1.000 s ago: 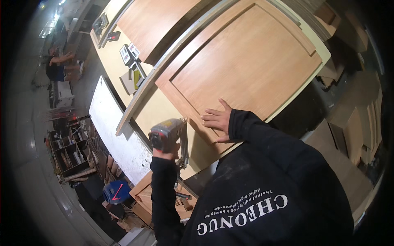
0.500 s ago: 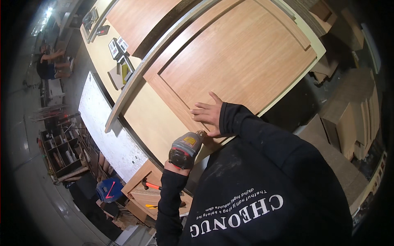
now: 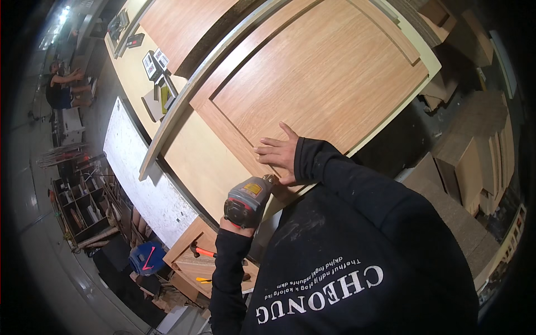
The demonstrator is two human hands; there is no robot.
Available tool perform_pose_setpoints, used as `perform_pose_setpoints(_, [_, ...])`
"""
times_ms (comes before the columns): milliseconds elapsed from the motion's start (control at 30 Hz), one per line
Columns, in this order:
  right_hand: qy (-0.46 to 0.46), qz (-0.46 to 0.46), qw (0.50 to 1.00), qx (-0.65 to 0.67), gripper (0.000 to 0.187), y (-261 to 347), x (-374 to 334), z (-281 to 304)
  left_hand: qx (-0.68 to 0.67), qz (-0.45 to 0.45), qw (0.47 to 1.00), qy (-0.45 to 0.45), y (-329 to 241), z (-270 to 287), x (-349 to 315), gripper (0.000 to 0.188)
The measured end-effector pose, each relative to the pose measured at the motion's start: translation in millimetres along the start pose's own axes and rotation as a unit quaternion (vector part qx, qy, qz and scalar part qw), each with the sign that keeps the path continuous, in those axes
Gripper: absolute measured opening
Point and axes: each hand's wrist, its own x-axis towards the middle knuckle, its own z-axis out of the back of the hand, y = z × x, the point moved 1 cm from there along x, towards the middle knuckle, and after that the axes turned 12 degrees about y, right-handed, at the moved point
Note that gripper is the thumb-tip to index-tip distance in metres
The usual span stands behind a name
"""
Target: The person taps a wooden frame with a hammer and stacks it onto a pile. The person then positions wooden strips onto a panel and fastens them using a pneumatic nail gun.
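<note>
My left hand (image 3: 237, 226) is closed under a grey nail gun (image 3: 248, 196) with red trim and a yellow label. The tool's body hides most of the fingers. The brass-coloured nose points at the near corner of a wooden panel (image 3: 324, 72); whether it touches cannot be made out. My right hand (image 3: 280, 154) lies on the panel's raised frame strip (image 3: 237, 129), just beyond the nose, fingers spread and thumb close to it. A paler board (image 3: 195, 151) lies beneath the panel. A long curved-looking wooden strip (image 3: 173, 120) stands along the panel's left side.
Small boxes (image 3: 149, 66) and yellow strips (image 3: 165, 99) lie on the bench at upper left. Left of the bench is a white board (image 3: 139, 173). A hammer (image 3: 202, 251) rests on a wooden frame below. Stacked boards (image 3: 474, 151) stand right. Another person (image 3: 64, 86) is far left.
The whole view has shifted slightly. My left hand still holds the nail gun at the panel's corner, and my right hand stays flat on the frame strip.
</note>
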Motion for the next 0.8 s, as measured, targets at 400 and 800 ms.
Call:
perform_pose_setpoints(400, [-0.002,0.001,1.0,-0.013,0.068,-1.7,-0.8,-2.6,0.022,0.041,0.999,0.016,-5.3,1.2,3.4,0.047])
perform_pose_setpoints(800, [-0.048,0.018,0.999,-0.009,0.069,0.1,-1.0,-1.9,-0.032,-0.017,0.998,-0.044,46.0,-0.3,-10.9,0.056])
